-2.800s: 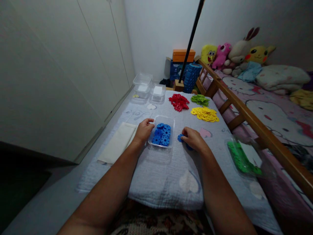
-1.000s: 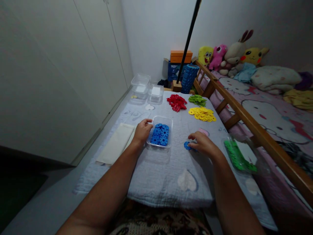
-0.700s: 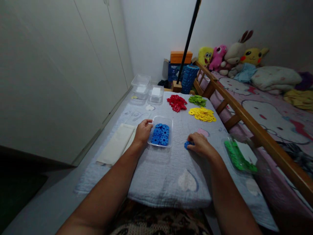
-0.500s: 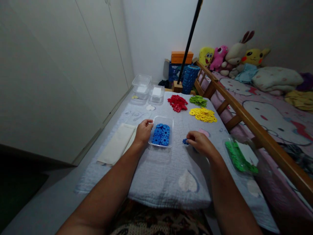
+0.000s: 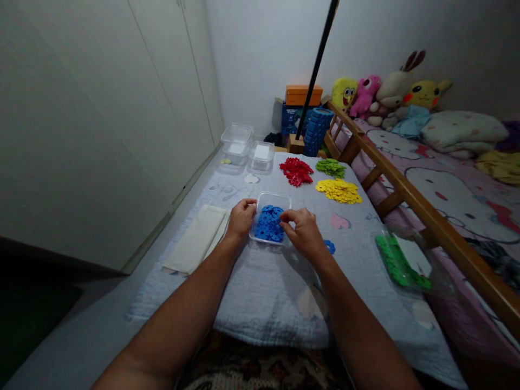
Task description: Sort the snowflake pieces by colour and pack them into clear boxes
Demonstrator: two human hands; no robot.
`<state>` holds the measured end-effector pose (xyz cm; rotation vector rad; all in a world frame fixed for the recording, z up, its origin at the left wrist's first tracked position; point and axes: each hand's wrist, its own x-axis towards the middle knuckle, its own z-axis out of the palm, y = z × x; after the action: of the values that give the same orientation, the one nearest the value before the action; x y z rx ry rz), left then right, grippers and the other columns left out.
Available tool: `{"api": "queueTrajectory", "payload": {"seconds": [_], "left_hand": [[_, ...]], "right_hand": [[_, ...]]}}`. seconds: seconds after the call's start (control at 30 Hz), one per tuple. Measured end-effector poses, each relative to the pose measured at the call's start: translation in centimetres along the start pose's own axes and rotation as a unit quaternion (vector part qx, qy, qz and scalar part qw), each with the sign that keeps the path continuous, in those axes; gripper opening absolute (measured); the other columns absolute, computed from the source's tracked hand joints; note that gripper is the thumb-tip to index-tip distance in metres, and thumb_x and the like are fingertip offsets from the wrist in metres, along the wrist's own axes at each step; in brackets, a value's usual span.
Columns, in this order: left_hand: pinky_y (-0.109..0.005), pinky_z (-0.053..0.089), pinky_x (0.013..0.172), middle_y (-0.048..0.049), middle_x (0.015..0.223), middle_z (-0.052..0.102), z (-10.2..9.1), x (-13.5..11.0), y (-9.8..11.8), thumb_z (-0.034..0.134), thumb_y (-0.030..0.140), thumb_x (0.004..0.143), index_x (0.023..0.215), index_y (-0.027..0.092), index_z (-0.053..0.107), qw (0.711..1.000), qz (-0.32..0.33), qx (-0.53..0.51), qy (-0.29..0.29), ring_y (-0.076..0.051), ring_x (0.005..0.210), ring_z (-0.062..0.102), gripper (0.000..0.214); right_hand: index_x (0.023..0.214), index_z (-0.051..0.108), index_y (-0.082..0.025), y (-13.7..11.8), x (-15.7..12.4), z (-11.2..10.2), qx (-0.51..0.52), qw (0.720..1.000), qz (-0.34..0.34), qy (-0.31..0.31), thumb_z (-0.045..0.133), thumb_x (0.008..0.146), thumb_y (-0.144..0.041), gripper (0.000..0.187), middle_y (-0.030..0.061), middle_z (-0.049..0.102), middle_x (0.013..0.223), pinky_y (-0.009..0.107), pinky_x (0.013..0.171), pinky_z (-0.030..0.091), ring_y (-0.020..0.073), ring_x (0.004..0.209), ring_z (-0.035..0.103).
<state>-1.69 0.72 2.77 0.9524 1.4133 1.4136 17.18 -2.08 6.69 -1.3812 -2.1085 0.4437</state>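
Filling, apparently: left hand point(image 5: 241, 219) grasps the clear container point(image 5: 273, 199) at its 9 o'clock; right hand point(image 5: 301, 225), grip indeterminable, overlies blue discs point(image 5: 267, 223). Next probably requires the loose disc point(image 5: 330, 247), 4 o'clock.

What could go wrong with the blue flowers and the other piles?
The right hand reaches over the side of the open box, so a knock might tip it and spill the blue pieces.

A loose blue piece lies outside, beside the right arm, which could brush it away.

The yellow pile and light green pile sit close together; a bump might mix them.
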Motion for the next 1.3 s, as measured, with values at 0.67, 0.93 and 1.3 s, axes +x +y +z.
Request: {"api": "queueTrajectory", "payload": {"seconds": [0.67, 0.93, 1.3], "left_hand": [[-0.029, 0.048, 0.071, -0.0027, 0.084, 0.068, -0.1, 0.0, -1.1, 0.059, 0.037, 0.080, 0.095, 0.018, 0.069, 0.991, 0.078, 0.105, -0.025, -0.017, 0.075, 0.060, 0.027], [-0.027, 0.047, 0.067, -0.0019, 0.080, 0.067, 0.1, 0.2, -0.9, 0.059, 0.036, 0.079, 0.093, 0.018, 0.068, 0.992, 0.079, 0.099, -0.029, -0.016, 0.071, 0.059, 0.025], [-0.025, 0.039, 0.056, 0.0022, 0.068, 0.059, 0.1, -0.2, -0.4, 0.060, 0.038, 0.079, 0.097, 0.016, 0.068, 0.996, 0.043, 0.072, -0.042, -0.013, 0.059, 0.051, 0.030]], "right_hand": [[0.094, 0.070, -0.020, 8.9, -2.2, -5.5, -0.031, 0.994, 0.097, 0.026, 0.063, 0.082, -0.025, 0.014, 0.0053, 0.069, 0.092, 0.033, 0.078, 0.046, 0.0196, 0.079, 0.060], [0.090, 0.070, -0.019, 11.4, -6.0, -5.0, -0.077, 0.983, 0.146, -0.082, 0.071, 0.072, -0.021, 0.018, 0.0047, 0.066, 0.089, 0.031, 0.079, 0.045, 0.0204, 0.087, 0.061], [0.075, 0.061, -0.021, 7.7, -4.0, -5.7, 0.023, 0.988, 0.133, -0.070, 0.061, 0.077, -0.025, 0.004, -0.0006, 0.064, 0.070, 0.029, 0.064, 0.039, 0.0164, 0.066, 0.057]]}}
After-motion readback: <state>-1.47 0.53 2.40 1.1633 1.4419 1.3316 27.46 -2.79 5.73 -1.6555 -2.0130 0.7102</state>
